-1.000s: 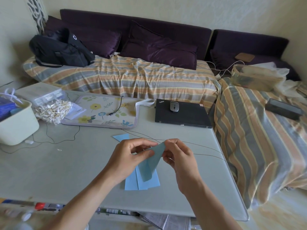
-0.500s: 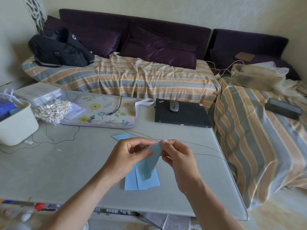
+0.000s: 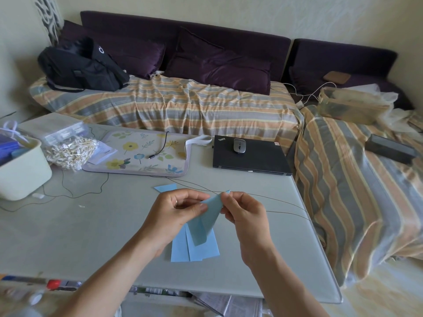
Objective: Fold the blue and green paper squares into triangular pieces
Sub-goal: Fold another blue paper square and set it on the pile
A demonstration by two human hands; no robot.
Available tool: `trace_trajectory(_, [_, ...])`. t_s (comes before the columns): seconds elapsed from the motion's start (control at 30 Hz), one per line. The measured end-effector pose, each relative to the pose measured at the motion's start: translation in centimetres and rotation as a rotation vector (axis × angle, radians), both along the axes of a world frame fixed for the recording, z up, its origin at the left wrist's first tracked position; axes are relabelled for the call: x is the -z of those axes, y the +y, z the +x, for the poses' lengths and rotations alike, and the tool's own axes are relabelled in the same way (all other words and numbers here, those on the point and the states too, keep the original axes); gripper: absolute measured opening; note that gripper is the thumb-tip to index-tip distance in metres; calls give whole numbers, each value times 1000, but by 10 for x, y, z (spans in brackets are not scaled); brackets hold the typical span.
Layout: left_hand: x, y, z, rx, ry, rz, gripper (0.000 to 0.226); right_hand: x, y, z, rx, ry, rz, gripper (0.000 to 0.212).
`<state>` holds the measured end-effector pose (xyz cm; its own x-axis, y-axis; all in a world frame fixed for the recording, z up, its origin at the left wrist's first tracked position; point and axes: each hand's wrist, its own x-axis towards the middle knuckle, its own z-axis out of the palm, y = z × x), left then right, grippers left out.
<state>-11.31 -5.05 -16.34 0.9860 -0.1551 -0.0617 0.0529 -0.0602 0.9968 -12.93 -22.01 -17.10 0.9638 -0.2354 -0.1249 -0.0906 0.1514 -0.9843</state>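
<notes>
above the table (image 3: 80, 236), blue paper (image 3: 207, 221) held up over the stack (image 3: 194, 250). left hand (image 3: 176, 211) and right hand (image 3: 242, 210) pinch its top corners. advice: align corners exactly, then crease firmly along the fold.

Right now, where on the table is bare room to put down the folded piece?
Bare table lies left of the left hand, in front of the white bin. Another patch lies between the right hand and the laptop, though thin wires cross it. The blue sheets fill the middle.
</notes>
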Motion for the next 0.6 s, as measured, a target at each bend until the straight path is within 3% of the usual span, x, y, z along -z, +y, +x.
trace_trajectory(0.3, [-3,-1,-3,1,28,-5,18,-3,-2,1,-39,36,131,15])
trace_trajectory(0.6, [3,1,0,-22,137,11,16,1,-2,3,-7,58,112,15])
